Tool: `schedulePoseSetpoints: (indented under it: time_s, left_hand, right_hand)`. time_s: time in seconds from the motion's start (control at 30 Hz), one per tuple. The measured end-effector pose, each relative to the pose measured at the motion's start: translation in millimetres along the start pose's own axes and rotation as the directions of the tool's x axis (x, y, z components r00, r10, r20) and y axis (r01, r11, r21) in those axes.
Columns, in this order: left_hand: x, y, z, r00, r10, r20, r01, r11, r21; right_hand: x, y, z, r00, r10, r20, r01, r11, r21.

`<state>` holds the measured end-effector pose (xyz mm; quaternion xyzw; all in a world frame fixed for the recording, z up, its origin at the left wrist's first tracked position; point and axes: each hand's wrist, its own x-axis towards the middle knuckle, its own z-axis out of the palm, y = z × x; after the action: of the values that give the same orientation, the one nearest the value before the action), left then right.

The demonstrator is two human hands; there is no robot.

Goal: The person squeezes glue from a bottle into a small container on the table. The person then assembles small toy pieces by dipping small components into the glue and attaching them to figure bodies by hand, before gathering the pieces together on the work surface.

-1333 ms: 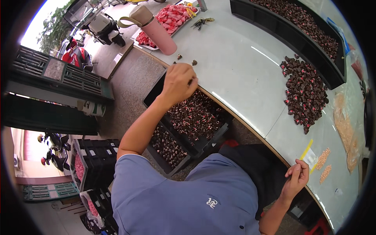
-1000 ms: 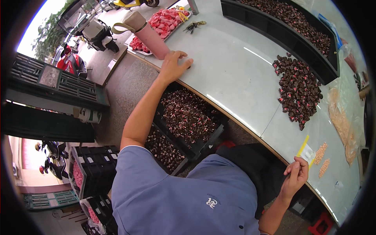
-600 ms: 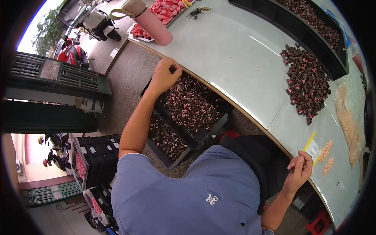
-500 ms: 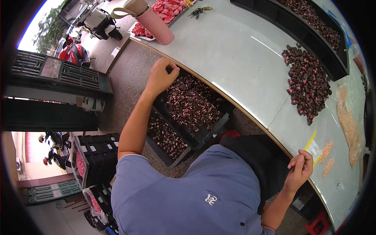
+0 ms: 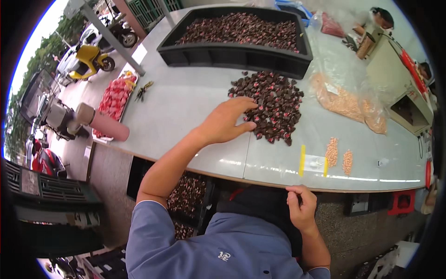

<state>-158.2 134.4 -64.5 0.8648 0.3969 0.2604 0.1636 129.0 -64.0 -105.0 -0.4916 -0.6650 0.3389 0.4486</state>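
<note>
A loose pile of small dark-brown pieces with pink spots (image 5: 276, 107) lies on the pale table (image 5: 186, 88); I cannot make out their kind. At its left side is my left hand (image 5: 226, 120), open, thumb and fingers apart, with fingertips at the nearest pieces. My right hand (image 5: 302, 207) is by the table's front edge, fingers curled in; whatever they hold, if anything, is hidden. Right of the pile, two small heaps of beige bits (image 5: 331, 152) lie beside a clear piece with yellow strips (image 5: 303, 161).
Behind the pile stands a long black bin (image 5: 232, 59) of similar dark pieces. A clear bag of beige bits (image 5: 341, 103) lies to its right. At the left are a pink bottle (image 5: 109, 125), a tray of pink pieces (image 5: 116, 96) and keys (image 5: 144, 91). More dark pieces (image 5: 186, 195) sit in bins below the table.
My view has turned right toward the table. My left hand has gone from above the lower bins to the pile and its fingers have spread. My right hand stays curled near the table edge.
</note>
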Motion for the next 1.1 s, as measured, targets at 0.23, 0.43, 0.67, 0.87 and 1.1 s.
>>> schedulePoseSetpoints:
  time_s: [0.23, 0.43, 0.67, 0.87, 1.1]
  left_hand:
    - [92, -21, 53, 0.987, -0.058, 0.15, 0.01, 0.953, 0.304]
    - [83, 14, 81, 0.953, 0.143, 0.266, -0.22, 0.933, 0.284]
    - [78, 40, 87, 0.952, 0.231, 0.201, -0.28, 0.921, 0.271]
    - [80, 74, 106, 0.913, 0.291, 0.287, -0.346, 0.924, 0.164]
    - [49, 62, 97, 0.907, 0.257, 0.333, -0.31, 0.944, 0.115]
  right_hand:
    - [-7, 0, -15, 0.948, -0.228, -0.224, 0.17, 0.953, -0.25]
    - [3, 4, -11, 0.937, -0.287, -0.199, 0.223, 0.93, -0.293]
    - [17, 12, -7, 0.932, -0.292, -0.214, 0.236, 0.938, -0.253]
    - [10, 11, -7, 0.929, -0.305, -0.211, 0.247, 0.933, -0.26]
    - [-1, 15, -17, 0.92, -0.276, -0.277, 0.202, 0.942, -0.267]
